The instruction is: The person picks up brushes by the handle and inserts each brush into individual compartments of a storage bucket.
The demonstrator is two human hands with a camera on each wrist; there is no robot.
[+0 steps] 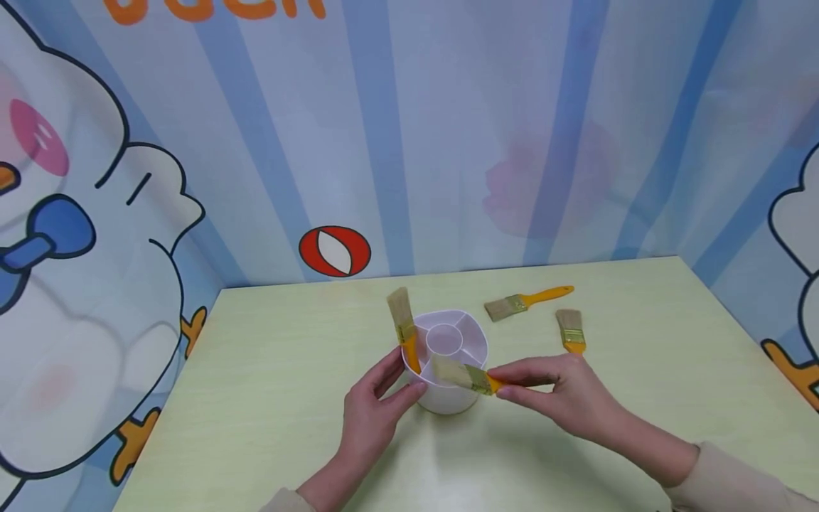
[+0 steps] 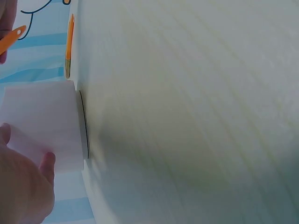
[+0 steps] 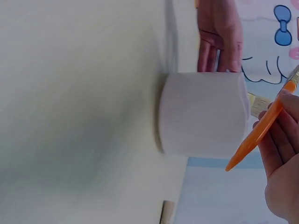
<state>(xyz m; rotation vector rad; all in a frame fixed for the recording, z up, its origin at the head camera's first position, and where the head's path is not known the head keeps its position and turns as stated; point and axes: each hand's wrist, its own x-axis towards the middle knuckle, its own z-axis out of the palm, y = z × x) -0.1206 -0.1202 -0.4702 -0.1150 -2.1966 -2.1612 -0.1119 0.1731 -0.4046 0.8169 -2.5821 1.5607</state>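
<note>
A white organizer cup [image 1: 444, 404] with several compartments around a round middle one stands on the table. My left hand [image 1: 374, 412] holds its left side, the thumb against the front near the rim. In a left compartment one paintbrush [image 1: 402, 313] leans upright, bristles up and yellow handle down. My right hand [image 1: 576, 398] pinches a second paintbrush [image 1: 457, 373] by its orange-yellow handle, its bristles pointing left over the cup's front rim. From the right wrist view the held brush's handle [image 3: 259, 133] lies across my fingers beside the cup [image 3: 203, 114].
Two more paintbrushes lie on the table behind and right of the cup: one brush [image 1: 512, 306] with its handle pointing right, another brush [image 1: 571, 327] with its handle toward me. A printed cartoon backdrop [image 1: 448, 142] rises at the table's [image 1: 275, 370] back edge.
</note>
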